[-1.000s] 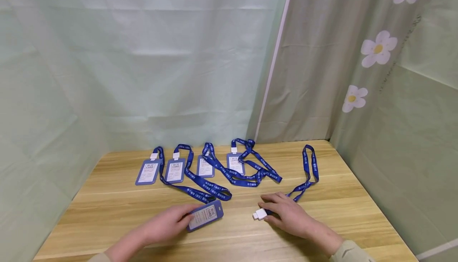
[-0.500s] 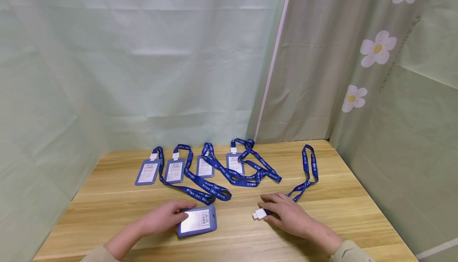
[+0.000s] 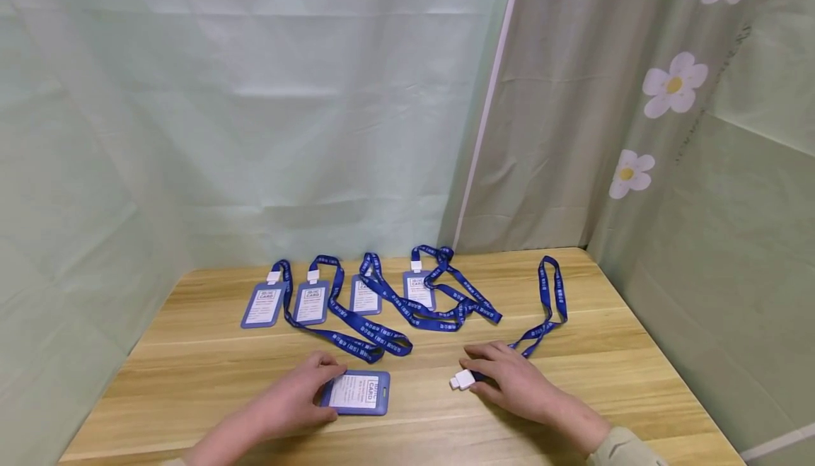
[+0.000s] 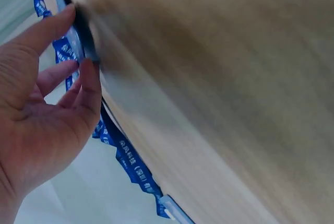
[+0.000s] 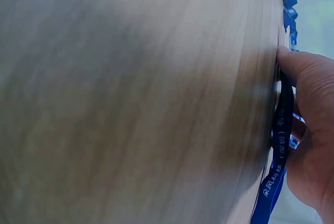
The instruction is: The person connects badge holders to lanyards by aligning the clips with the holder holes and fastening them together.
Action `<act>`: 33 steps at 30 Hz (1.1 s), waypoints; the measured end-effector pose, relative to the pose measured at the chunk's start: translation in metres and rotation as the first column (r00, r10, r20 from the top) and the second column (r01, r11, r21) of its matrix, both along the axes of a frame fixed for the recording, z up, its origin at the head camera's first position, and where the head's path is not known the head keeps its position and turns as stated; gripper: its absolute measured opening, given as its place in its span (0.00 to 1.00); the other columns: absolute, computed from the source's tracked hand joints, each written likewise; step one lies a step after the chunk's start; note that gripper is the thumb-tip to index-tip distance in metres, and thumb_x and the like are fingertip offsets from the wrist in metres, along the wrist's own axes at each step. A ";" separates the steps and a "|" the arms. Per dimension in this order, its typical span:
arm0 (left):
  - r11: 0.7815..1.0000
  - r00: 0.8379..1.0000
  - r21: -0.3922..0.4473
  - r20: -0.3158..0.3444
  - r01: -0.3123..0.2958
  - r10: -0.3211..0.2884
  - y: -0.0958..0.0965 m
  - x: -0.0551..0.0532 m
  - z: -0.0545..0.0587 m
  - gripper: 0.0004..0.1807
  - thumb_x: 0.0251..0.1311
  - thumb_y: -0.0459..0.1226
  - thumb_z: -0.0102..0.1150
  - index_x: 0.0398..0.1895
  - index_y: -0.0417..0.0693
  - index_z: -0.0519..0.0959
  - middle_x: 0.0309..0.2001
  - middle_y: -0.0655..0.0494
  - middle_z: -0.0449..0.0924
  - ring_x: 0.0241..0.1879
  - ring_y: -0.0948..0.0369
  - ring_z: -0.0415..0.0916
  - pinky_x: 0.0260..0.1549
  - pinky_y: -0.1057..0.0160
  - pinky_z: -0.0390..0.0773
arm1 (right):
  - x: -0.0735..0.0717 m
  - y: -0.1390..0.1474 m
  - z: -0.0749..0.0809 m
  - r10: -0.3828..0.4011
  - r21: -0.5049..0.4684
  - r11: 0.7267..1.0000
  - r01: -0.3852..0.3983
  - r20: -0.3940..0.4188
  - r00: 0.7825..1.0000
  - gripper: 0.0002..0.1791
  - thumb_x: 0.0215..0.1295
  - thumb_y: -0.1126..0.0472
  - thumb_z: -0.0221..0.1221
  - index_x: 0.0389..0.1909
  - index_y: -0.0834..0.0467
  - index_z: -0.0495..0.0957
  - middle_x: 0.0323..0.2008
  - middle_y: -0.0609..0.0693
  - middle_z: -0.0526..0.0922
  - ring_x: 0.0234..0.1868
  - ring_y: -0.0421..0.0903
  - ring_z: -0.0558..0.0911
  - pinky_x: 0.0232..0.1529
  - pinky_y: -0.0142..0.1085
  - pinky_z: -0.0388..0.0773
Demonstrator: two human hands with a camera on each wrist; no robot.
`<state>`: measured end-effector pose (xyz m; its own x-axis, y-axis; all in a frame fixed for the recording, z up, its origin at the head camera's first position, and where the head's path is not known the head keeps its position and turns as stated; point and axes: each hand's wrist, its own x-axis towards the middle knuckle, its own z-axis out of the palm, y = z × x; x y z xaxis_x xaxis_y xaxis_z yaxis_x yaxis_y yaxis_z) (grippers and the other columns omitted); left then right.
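My left hand (image 3: 299, 397) holds a blue card holder (image 3: 358, 391) by its left end, thumb and fingers at opposite long edges. The holder lies sideways on or just over the table, its slotted end to the right. In the left wrist view, the holder (image 4: 85, 33) shows edge-on between thumb and fingertips. To its right, my right hand (image 3: 518, 385) pinches a blue lanyard (image 3: 552, 303) near its white clip (image 3: 463, 380), which points left at the holder, apart from it. The lanyard (image 5: 282, 125) runs past the palm in the right wrist view; some fingertips are hidden there.
Several blue card holders with lanyards attached lie in a row at the back, from one card holder (image 3: 263, 305) at the left to another card holder (image 3: 419, 290). Their straps overlap. A curtain (image 3: 305, 134) hangs behind the wooden table (image 3: 637, 388).
The card holder has turned from slanted to nearly level and come slightly nearer. My left thumb has shifted from its face to its near edge. The right hand has stayed still.
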<state>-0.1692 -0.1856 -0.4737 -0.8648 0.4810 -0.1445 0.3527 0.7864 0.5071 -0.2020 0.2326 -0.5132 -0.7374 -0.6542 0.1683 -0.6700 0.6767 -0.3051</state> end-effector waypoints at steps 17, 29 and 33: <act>0.996 0.992 -0.085 -0.122 0.007 -0.018 -0.016 0.007 -0.016 0.44 0.58 0.68 0.62 0.74 0.59 0.71 0.79 0.44 0.56 0.78 0.37 0.46 0.68 0.24 0.41 | -0.004 0.003 0.002 0.037 -0.001 0.999 -0.037 -0.068 0.997 0.24 0.68 0.45 0.66 0.63 0.45 0.82 0.66 0.49 0.78 0.69 0.54 0.72 0.72 0.65 0.56; 0.996 0.991 -0.064 -0.122 -0.062 0.054 -0.008 0.015 -0.021 0.41 0.58 0.70 0.60 0.70 0.62 0.75 0.78 0.39 0.57 0.76 0.33 0.48 0.67 0.22 0.44 | -0.001 -0.001 0.002 0.004 -0.101 0.995 -0.002 0.015 1.000 0.18 0.67 0.47 0.67 0.56 0.44 0.86 0.66 0.52 0.78 0.70 0.60 0.71 0.69 0.72 0.50; 0.995 0.989 -0.070 -0.133 -0.070 0.060 -0.002 0.017 -0.020 0.41 0.57 0.69 0.61 0.70 0.62 0.75 0.77 0.38 0.57 0.76 0.32 0.48 0.66 0.22 0.43 | 0.000 -0.007 0.000 -0.013 -0.130 0.991 0.018 0.037 0.999 0.18 0.66 0.46 0.68 0.55 0.43 0.86 0.67 0.52 0.78 0.71 0.61 0.69 0.69 0.73 0.49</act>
<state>-0.1526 -0.1872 -0.4937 -0.9077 0.4151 -0.0613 0.3589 0.8437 0.3991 -0.2023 0.2259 -0.5137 -0.7542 -0.6171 0.2243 -0.6469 0.6396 -0.4153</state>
